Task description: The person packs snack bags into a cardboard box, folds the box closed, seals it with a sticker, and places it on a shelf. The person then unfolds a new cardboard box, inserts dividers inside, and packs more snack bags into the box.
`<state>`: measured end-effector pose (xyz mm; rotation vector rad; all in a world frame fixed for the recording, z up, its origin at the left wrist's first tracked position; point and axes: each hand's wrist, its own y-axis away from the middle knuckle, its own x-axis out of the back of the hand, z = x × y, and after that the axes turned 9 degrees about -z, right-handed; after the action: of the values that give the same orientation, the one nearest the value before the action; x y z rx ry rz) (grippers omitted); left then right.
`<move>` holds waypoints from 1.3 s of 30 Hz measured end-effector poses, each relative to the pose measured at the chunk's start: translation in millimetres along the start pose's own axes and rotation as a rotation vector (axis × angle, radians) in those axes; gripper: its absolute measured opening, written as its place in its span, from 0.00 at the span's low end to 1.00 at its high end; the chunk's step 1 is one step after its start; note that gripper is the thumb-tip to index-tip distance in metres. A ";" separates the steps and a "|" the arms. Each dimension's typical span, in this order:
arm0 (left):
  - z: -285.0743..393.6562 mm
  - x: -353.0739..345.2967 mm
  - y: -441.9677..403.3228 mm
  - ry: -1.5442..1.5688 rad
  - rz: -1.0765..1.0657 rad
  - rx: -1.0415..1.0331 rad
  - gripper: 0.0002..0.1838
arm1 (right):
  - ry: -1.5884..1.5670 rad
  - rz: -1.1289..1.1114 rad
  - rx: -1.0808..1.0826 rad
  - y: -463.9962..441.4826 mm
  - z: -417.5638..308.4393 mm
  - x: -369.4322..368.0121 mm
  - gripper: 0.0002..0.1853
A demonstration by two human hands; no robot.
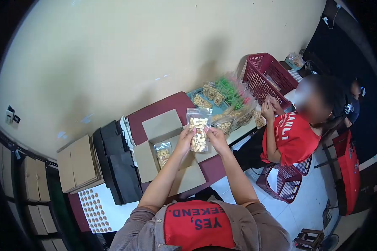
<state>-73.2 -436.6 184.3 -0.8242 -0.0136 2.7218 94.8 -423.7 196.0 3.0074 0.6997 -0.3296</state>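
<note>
A clear zip bag of pale nuts or snacks [198, 131] is held upright in both hands, above an open cardboard box [161, 122]. My left hand [186, 140] grips the bag's left edge, fingers closed on it. On the right edge, my right hand [215, 139] is closed in the same way. Inside the box, near its left side, lies another filled bag [163, 154]. The box flaps are spread outward, and the held bag hides part of its interior.
Filled bags [213, 94] lie in a blue tray behind the box. A maroon crate [262, 75] stands at the back right. A co-worker in red [293, 138] sits to the right. Black folders [120, 169], flattened cartons [79, 163] and a sticker sheet [97, 211] are at left.
</note>
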 end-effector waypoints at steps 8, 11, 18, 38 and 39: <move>32.2 -9.5 19.9 -0.076 0.068 -0.048 0.16 | -0.040 -0.126 -0.081 6.1 10.7 9.2 0.15; 38.9 2.6 12.1 -0.260 0.263 -0.105 0.12 | 0.008 -0.031 -0.024 4.6 -11.4 -16.4 0.13; 47.4 -7.9 -3.6 -0.375 0.156 -0.219 0.06 | -0.007 0.143 0.094 -24.3 -17.0 -26.8 0.10; 27.1 -16.4 -19.4 -0.901 0.156 -0.281 0.26 | 0.599 0.299 0.270 -20.7 -36.6 -11.6 0.17; 28.6 -23.3 -19.6 -0.917 0.104 -0.298 0.27 | 0.596 0.290 0.358 -23.1 -37.1 -20.4 0.17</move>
<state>-64.9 -422.3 222.7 0.4347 -0.5841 2.9724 74.0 -408.7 236.9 3.5038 0.2145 0.5302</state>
